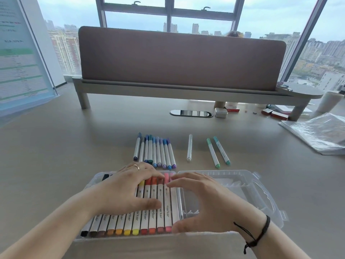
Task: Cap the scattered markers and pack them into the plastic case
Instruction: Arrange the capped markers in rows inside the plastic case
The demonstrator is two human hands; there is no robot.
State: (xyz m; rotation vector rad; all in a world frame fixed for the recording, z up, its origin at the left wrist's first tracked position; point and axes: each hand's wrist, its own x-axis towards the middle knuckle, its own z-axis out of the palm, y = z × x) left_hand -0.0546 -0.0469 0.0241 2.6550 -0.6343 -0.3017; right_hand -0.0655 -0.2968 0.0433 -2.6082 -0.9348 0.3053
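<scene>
Over the plastic case (242, 186), left hand (123, 189) lies flat on the packed markers (149, 212); right hand (203, 200) spread, gripping nothing, fingertips at the pink one. Press evenly, seat the row flush, then fetch the blue markers (155, 152) beyond.

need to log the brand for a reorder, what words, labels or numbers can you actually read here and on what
"marker": printed along the white barrels of the markers in the case, repeated down the row and partly hidden under the left hand.
Small dark logo near the top of those barrels: too small to read.
Print on the loose white marker and the two green markers: too small to read.
Poster at far left: blurred, unreadable.
</scene>
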